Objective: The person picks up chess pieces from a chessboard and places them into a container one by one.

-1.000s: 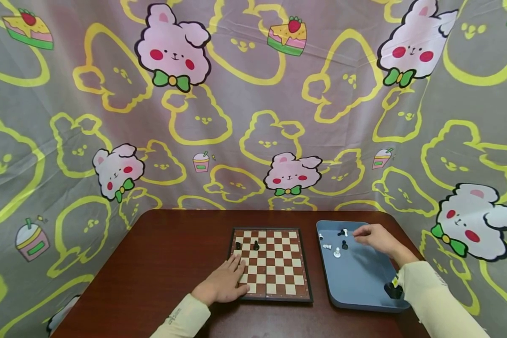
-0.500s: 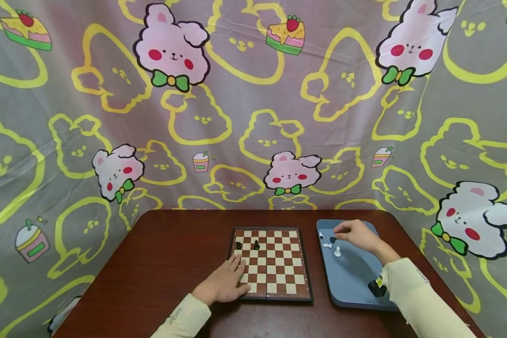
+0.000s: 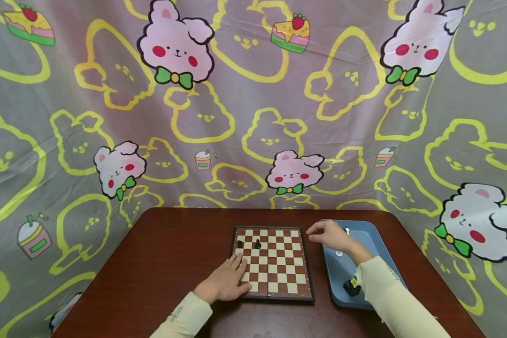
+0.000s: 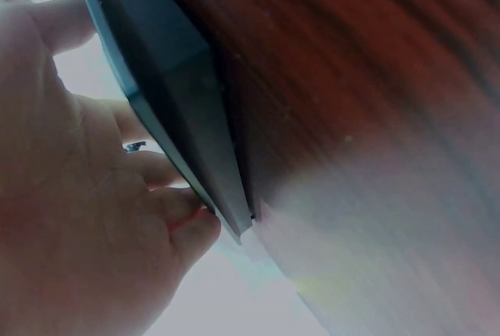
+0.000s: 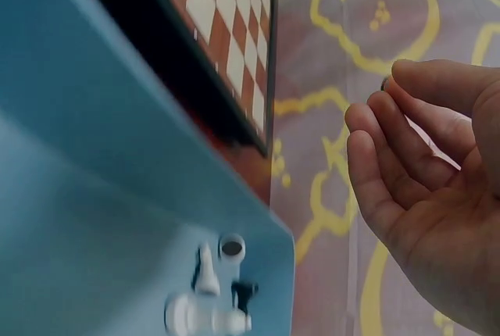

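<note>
Pinched between thumb and forefinger of the right-hand grip [image 3: 331,233]: one small dark piece [image 5: 385,84], visible only as a sliver past the fingertips in the right wrist view, too well hidden to tell its shape. Held raised over the gap between chessboard [image 3: 276,267] and blue tray [image 3: 376,239], near the far right corner of the squares. Checked in cream and brown, rimmed in black and split by a seam down the middle: one chessboard, bearing two black chessmen, a first [image 3: 240,244] by the far left edge and a second [image 3: 258,243] a little to the right. Laid across that left edge: the left-hand grip [image 3: 224,280], wide, with fingers outstretched. Clustered at the far end of the one tray: at least three white chessmen, one slender [image 5: 207,273], one with a dark round base [image 5: 232,248], one stouter [image 5: 183,314], plus a single black chessman [image 5: 244,293]; blurred, and impossible to total exactly. Underneath: one red-brown bench [image 3: 173,263]. Behind: a patterned curtain [image 3: 236,117], printed with at least five white rabbit heads and three lidded cups.
</note>
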